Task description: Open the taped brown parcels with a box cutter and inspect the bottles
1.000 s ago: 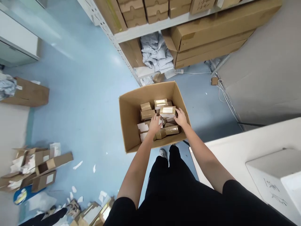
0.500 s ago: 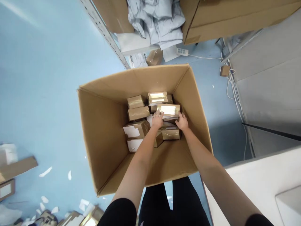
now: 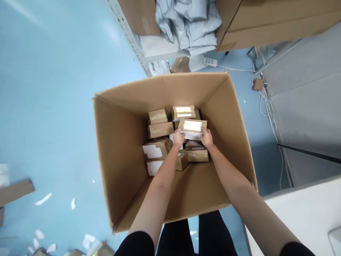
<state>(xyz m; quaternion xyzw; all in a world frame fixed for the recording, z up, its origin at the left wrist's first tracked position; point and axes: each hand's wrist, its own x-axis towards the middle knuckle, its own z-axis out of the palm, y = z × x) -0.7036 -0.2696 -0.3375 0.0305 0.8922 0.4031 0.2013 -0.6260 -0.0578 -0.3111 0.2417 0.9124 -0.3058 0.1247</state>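
Both my arms reach down into a large open cardboard carton. My left hand grips the left end of a small brown cardboard box with a bright white label on top and a white front side. At the box's right end my right hand has its fingers closed on it. Several other taped boxes lie below and around it, among them a labelled box just behind and a brown box to the left. My forearms hide part of the carton's near side.
A metal shelf with grey plastic mailing bags stands beyond the carton. A power strip and cables lie on the blue floor. A white table is at the right, and paper scraps are scattered at the left.
My fingers have closed more firmly around the labelled box's ends. The box now sits slightly tilted, showing more of its white front side. The whole view has shifted a little.
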